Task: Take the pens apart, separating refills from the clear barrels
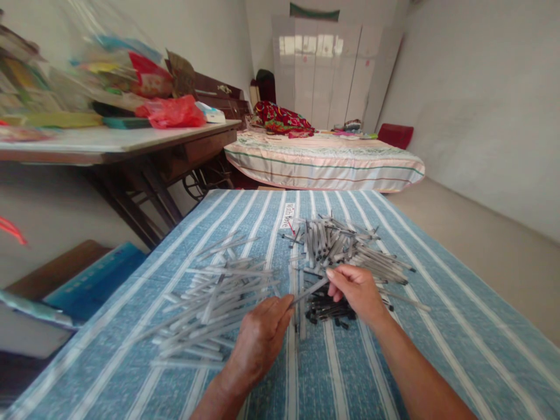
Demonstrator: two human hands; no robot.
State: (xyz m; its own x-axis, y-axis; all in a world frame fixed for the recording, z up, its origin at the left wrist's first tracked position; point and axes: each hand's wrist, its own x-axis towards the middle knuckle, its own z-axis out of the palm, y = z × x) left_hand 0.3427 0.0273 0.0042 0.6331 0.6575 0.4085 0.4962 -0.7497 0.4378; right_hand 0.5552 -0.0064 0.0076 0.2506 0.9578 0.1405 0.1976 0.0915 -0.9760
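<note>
A slim grey pen (310, 290) runs slantwise between my two hands. My left hand (262, 331) is closed on its lower left end, and my right hand (357, 293) pinches the upper right end between thumb and fingers. Beneath my right hand lies a small heap of black pen parts (326, 308), partly covered by it. Beyond that hand spreads a pile of translucent pen barrels with dark ends (332, 239). To the left of my left hand, a loose pile of whitish tubes (219, 309) lies criss-crossed.
Everything lies on a table with a blue, white-striped cloth (131, 373). A white "With love" label (287, 216) is near its far edge. At left stands a desk (70, 143) bearing a red plastic bag (172, 112). A bed (324, 163) is beyond.
</note>
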